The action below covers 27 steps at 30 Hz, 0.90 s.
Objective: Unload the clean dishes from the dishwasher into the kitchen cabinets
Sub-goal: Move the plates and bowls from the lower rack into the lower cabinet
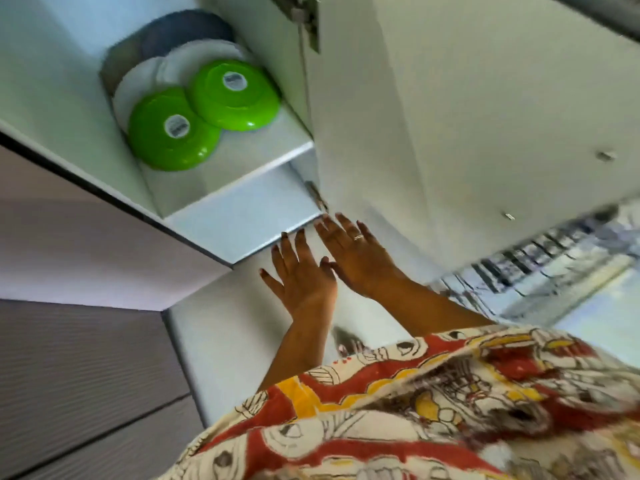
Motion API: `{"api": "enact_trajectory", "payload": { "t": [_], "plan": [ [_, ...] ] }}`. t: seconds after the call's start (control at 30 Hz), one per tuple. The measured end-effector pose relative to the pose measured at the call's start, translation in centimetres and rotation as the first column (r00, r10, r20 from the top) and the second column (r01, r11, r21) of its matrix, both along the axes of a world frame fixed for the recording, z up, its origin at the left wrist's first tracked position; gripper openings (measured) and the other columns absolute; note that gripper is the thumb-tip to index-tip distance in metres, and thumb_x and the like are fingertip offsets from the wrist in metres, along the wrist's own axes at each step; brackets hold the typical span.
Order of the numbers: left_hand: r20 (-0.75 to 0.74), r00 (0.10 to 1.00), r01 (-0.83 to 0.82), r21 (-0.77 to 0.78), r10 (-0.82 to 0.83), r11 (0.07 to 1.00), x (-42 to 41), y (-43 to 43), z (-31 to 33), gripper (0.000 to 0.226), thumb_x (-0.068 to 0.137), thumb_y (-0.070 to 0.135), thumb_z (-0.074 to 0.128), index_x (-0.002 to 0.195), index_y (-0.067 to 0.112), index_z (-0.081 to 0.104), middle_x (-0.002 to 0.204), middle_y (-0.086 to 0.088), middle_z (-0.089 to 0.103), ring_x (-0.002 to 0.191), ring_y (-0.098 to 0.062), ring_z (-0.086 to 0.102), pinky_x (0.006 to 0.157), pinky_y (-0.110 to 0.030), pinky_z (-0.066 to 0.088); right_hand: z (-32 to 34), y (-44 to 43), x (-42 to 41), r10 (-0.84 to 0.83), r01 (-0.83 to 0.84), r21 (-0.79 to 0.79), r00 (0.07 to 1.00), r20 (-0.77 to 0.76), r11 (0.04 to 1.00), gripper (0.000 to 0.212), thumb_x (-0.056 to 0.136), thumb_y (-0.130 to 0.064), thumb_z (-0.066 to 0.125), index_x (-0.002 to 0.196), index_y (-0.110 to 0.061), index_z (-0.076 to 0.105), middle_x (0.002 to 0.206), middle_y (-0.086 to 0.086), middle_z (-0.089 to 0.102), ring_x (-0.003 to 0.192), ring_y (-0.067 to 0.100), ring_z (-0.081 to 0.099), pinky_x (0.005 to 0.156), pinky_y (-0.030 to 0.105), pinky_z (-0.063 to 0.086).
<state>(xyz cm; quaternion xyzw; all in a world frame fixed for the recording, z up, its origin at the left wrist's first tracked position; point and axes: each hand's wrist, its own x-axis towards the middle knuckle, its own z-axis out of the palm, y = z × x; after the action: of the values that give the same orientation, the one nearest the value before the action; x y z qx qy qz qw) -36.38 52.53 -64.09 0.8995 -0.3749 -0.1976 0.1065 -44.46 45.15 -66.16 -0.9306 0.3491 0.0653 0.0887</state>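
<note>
The view is tilted. Two green plates, one (173, 129) partly under the other (233, 95), lie on a shelf of the open white cabinet (242, 216), with white plates (194, 58) and a dark dish (183, 29) stacked behind them. My left hand (299, 275) and my right hand (353, 251) are side by side just below the cabinet's lower edge, fingers straight and spread, holding nothing. The right hand wears a ring. The dishwasher rack (530, 258) shows blurred at the right.
The open cabinet door (467, 98) with small knobs hangs right of the shelves. A white countertop (214, 341) runs beneath my hands. A grey ribbed surface (79, 375) fills the lower left. My patterned sleeve covers the bottom right.
</note>
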Motion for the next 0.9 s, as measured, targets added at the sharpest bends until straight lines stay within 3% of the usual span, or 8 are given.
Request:
{"api": "enact_trajectory", "payload": {
  "t": [0.13, 0.27, 0.37, 0.47, 0.6, 0.7, 0.83, 0.9],
  "plan": [
    [-0.028, 0.999, 0.045, 0.052, -0.044, 0.998, -5.4, 7.0, 0.5, 0.065, 0.095, 0.037, 0.043, 0.15, 0.029, 0.009, 0.159, -0.001, 0.008, 0.146, -0.022, 0.007, 0.113, -0.055, 0.008, 0.5, 5.7, -8.6, -0.038, 0.037, -0.033, 0.999, -0.024, 0.999, 0.086, 0.061, -0.034, 0.083, 0.137, -0.011, 0.048, 0.138, 0.007, 0.053, 0.125, 0.026, 0.053, 0.097, 0.045, 0.045],
    [-0.064, 0.995, 0.087, 0.141, -0.079, 0.986, -9.2, 10.5, 1.4, 0.063, 0.096, 0.038, 0.04, 0.15, 0.027, 0.008, 0.159, -0.002, 0.008, 0.146, -0.023, 0.007, 0.113, -0.056, 0.011, 1.3, 8.7, -16.1, -0.055, 0.052, -0.064, 0.997, -0.058, 0.997, 0.086, 0.055, -0.032, 0.087, 0.132, -0.01, 0.054, 0.131, 0.007, 0.059, 0.117, 0.025, 0.06, 0.093, 0.045, 0.049],
    [-0.076, 0.986, 0.157, 0.141, -0.147, 0.977, -11.9, 10.5, 1.9, 0.064, 0.096, 0.037, 0.041, 0.15, 0.027, 0.008, 0.159, -0.002, 0.007, 0.146, -0.023, 0.005, 0.113, -0.056, 0.009, 1.6, 9.8, -20.3, -0.176, 0.171, -0.058, 0.98, -0.093, 0.984, 0.083, 0.051, -0.029, 0.089, 0.126, -0.008, 0.059, 0.125, 0.009, 0.063, 0.111, 0.028, 0.063, 0.089, 0.046, 0.05],
    [-0.093, 0.971, 0.23, 0.108, -0.221, 0.967, -14.6, 9.4, 2.4, 0.063, 0.097, 0.038, 0.039, 0.15, 0.027, 0.008, 0.159, -0.002, 0.005, 0.146, -0.024, 0.003, 0.114, -0.055, 0.005, 1.1, 10.1, -23.3, -0.276, 0.275, -0.022, 0.956, -0.098, 0.961, 0.079, 0.06, -0.025, 0.086, 0.13, -0.005, 0.055, 0.13, 0.013, 0.059, 0.118, 0.032, 0.058, 0.093, 0.049, 0.047],
    [-0.1, 0.947, 0.317, 0.105, -0.307, 0.943, -17.2, 8.0, 2.3, 0.061, 0.096, 0.041, 0.04, 0.149, 0.028, 0.012, 0.159, -0.002, 0.006, 0.147, -0.023, 0.002, 0.114, -0.055, 0.002, 0.7, 9.7, -24.8, -0.337, 0.338, 0.012, 0.94, -0.057, 0.941, 0.07, 0.088, -0.021, 0.061, 0.147, -0.009, 0.025, 0.151, 0.011, 0.033, 0.139, 0.031, 0.032, 0.112, 0.048, 0.026],
    [-0.132, 0.925, 0.372, 0.117, -0.357, 0.921, -19.2, 7.1, 2.0, 0.059, 0.096, 0.042, 0.039, 0.148, 0.028, 0.014, 0.158, -0.001, 0.009, 0.146, -0.022, 0.003, 0.114, -0.055, -0.001, 0.5, 9.0, -25.7, -0.386, 0.388, 0.033, 0.921, -0.051, 0.921, 0.068, 0.09, -0.02, 0.057, 0.148, -0.011, 0.024, 0.151, 0.01, 0.034, 0.14, 0.03, 0.031, 0.113, 0.046, 0.024],
    [-0.176, 0.886, 0.452, 0.116, -0.43, 0.884, -21.6, 5.8, 1.7, 0.054, 0.096, 0.043, 0.038, 0.145, 0.028, 0.022, 0.155, -0.001, 0.02, 0.145, -0.02, 0.013, 0.115, -0.054, 0.001, 0.2, 7.6, -27.8, -0.41, 0.41, 0.044, 0.912, -0.02, 0.911, 0.061, 0.098, -0.019, 0.04, 0.151, -0.016, 0.01, 0.158, 0.006, 0.016, 0.146, 0.025, 0.013, 0.114, 0.037, 0.002],
    [-0.199, 0.871, 0.476, 0.117, -0.449, 0.871, -22.7, 5.0, 1.5, 0.052, 0.096, 0.043, 0.038, 0.144, 0.028, 0.025, 0.155, 0.0, 0.022, 0.144, -0.019, 0.015, 0.115, -0.053, 0.001, -0.1, 6.8, -29.0, -0.432, 0.432, 0.041, 0.902, -0.006, 0.901, 0.06, 0.099, -0.017, 0.037, 0.151, -0.017, 0.006, 0.159, 0.004, 0.012, 0.147, 0.023, 0.009, 0.114, 0.036, -0.001]
  ]
}}
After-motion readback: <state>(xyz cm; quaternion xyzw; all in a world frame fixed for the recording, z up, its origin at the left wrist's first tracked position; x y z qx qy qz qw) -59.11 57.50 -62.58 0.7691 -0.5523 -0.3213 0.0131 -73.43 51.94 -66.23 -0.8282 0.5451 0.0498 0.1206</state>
